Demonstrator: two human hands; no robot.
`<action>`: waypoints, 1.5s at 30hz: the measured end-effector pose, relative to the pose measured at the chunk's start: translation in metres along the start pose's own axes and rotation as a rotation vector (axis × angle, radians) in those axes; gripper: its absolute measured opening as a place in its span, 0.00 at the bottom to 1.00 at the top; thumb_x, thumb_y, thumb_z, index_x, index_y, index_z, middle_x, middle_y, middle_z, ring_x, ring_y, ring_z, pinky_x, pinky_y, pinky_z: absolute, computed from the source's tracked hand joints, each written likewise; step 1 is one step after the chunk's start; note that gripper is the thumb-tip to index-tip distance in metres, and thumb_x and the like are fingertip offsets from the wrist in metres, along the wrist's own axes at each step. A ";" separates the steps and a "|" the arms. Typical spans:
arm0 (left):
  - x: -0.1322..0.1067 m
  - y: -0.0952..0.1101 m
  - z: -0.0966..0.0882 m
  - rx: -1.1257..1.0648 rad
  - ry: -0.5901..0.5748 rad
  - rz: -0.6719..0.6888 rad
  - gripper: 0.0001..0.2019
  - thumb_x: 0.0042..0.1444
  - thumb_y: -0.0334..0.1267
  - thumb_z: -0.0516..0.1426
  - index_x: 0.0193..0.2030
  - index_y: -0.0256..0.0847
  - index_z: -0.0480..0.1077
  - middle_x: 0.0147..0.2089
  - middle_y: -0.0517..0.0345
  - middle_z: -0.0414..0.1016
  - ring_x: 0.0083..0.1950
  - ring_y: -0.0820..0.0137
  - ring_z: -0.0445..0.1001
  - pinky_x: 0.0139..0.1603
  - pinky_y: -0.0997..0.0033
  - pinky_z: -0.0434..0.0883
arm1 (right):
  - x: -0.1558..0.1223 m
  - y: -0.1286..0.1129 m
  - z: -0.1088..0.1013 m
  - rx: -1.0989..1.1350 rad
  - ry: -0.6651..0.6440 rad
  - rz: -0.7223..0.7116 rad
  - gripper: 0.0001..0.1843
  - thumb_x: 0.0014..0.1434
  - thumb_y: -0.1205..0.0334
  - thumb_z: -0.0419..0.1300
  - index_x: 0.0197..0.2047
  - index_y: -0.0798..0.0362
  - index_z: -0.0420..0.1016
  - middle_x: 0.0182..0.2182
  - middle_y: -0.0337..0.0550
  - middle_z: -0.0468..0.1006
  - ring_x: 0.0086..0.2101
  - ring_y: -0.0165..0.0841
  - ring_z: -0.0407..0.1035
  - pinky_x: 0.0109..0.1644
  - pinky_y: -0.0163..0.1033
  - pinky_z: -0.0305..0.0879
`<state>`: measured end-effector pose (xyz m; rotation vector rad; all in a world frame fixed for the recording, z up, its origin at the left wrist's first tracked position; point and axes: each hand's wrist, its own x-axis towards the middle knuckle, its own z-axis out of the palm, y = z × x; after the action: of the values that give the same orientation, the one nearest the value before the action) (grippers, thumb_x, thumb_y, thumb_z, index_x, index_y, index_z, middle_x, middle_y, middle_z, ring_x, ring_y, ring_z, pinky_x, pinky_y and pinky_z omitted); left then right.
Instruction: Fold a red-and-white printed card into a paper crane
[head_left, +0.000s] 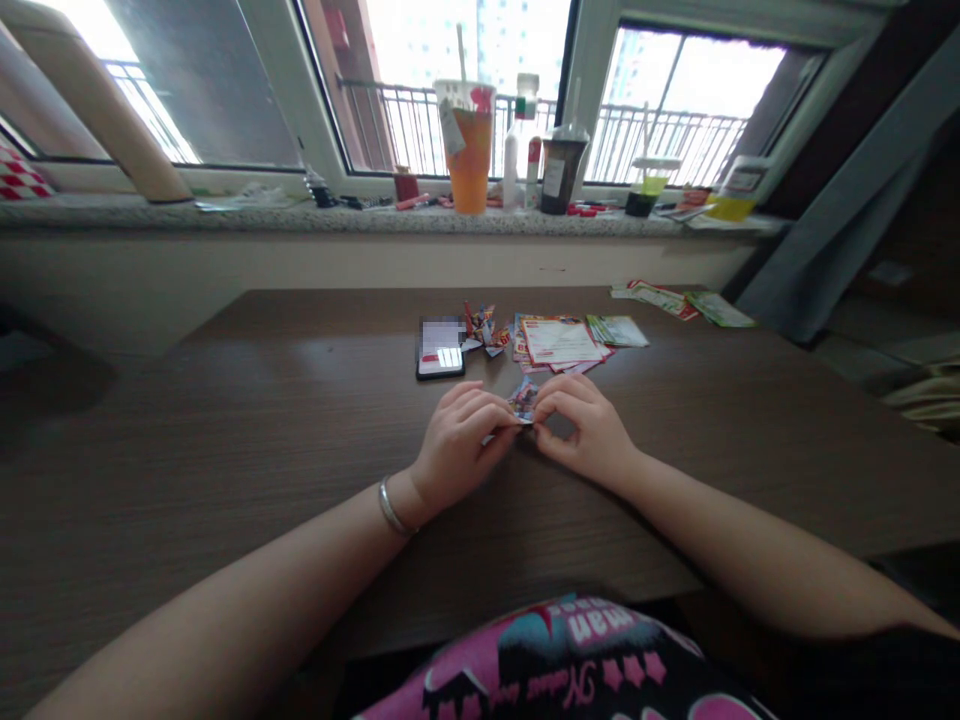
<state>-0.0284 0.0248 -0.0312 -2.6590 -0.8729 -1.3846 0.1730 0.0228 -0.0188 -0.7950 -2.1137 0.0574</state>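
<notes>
Between my two hands is a small folded piece of colourful printed paper point(524, 396), just above the brown table point(300, 450). My left hand point(469, 430) pinches its left side between thumb and fingers; a silvery bangle point(391, 505) circles that wrist. On the paper's right side, my right hand point(581, 425) pinches with thumb and forefinger, the fingers curled. The fingertips hide part of the paper. Just beyond lie several folded paper pieces point(486, 330), a phone point(440, 348) with its screen lit, and a stack of printed sheets point(561, 341).
More printed leaflets point(664, 298) lie at the table's far right. Behind the table, a granite windowsill point(360, 218) carries a tall cup of orange drink point(470, 145), a dark drink cup point(562, 170), bottles and small items. A grey curtain point(847, 220) hangs at the right.
</notes>
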 end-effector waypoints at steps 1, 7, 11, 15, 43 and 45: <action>0.000 0.000 0.000 0.000 0.000 -0.004 0.01 0.58 0.34 0.57 0.35 0.43 0.69 0.35 0.60 0.78 0.37 0.71 0.75 0.57 0.59 0.66 | 0.000 0.001 0.000 0.002 -0.002 0.001 0.07 0.50 0.71 0.59 0.30 0.49 0.70 0.33 0.41 0.76 0.39 0.35 0.69 0.47 0.43 0.66; 0.000 -0.002 -0.002 -0.009 0.015 -0.022 0.01 0.58 0.33 0.57 0.35 0.42 0.69 0.36 0.58 0.78 0.37 0.70 0.75 0.56 0.57 0.67 | -0.002 0.006 0.001 -0.005 0.004 0.033 0.07 0.50 0.71 0.60 0.32 0.49 0.71 0.34 0.41 0.76 0.39 0.35 0.69 0.46 0.43 0.67; -0.001 -0.004 -0.003 0.016 0.011 0.008 0.02 0.57 0.33 0.58 0.34 0.43 0.68 0.35 0.60 0.78 0.37 0.71 0.74 0.57 0.57 0.65 | -0.004 0.008 0.002 -0.019 0.004 0.012 0.07 0.51 0.72 0.60 0.32 0.50 0.71 0.34 0.41 0.75 0.39 0.35 0.69 0.46 0.43 0.67; -0.003 -0.006 -0.003 0.057 -0.023 0.049 0.02 0.57 0.32 0.58 0.36 0.44 0.69 0.36 0.62 0.78 0.38 0.71 0.74 0.58 0.56 0.63 | -0.005 0.010 0.001 -0.036 0.008 -0.001 0.07 0.51 0.72 0.60 0.33 0.49 0.72 0.34 0.41 0.76 0.38 0.35 0.69 0.45 0.43 0.67; -0.003 -0.025 0.000 -0.407 -0.225 -0.622 0.17 0.60 0.45 0.53 0.50 0.39 0.72 0.43 0.54 0.76 0.37 0.70 0.71 0.37 0.71 0.70 | -0.006 0.022 -0.004 -0.158 -0.079 -0.169 0.04 0.56 0.69 0.59 0.33 0.51 0.73 0.35 0.42 0.77 0.39 0.34 0.69 0.47 0.42 0.68; -0.002 -0.025 0.000 -0.416 -0.199 -0.666 0.16 0.60 0.46 0.53 0.46 0.38 0.73 0.40 0.56 0.76 0.35 0.71 0.70 0.36 0.72 0.69 | -0.006 0.023 -0.003 -0.158 -0.106 -0.178 0.04 0.57 0.68 0.59 0.34 0.51 0.74 0.36 0.42 0.77 0.41 0.34 0.69 0.48 0.43 0.68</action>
<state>-0.0415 0.0450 -0.0387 -2.9893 -1.8020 -1.5602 0.1904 0.0371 -0.0283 -0.7054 -2.3028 -0.1675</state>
